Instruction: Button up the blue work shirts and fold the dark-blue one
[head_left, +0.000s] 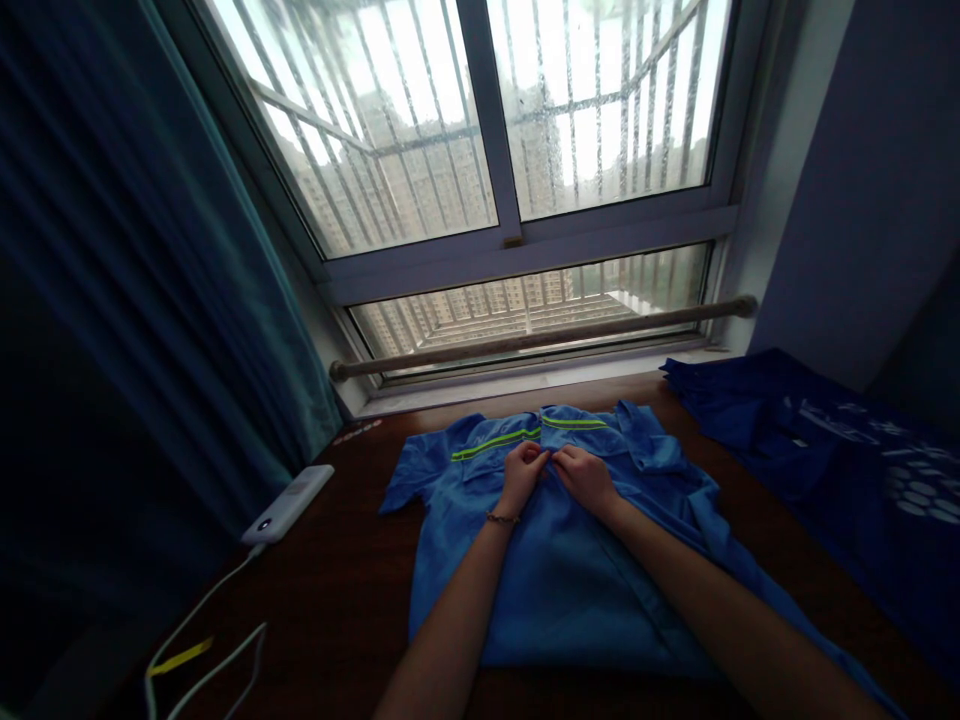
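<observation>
A blue work shirt (570,580) with neon yellow-green stripes across the chest lies flat on a dark wooden table (352,600), collar toward the window. My left hand (521,472) and my right hand (585,475) meet at the middle of the chest, just below the stripes. The fingers of both are curled and pinch the shirt's front placket. A thin bracelet circles my left wrist. What the fingertips grip exactly is too small to make out.
A white power bank (289,503) with white cables lies at the table's left. A pile of dark blue garments (825,440) sits at the right. A teal curtain (150,280) hangs left; a barred window (525,130) and wooden rail run behind.
</observation>
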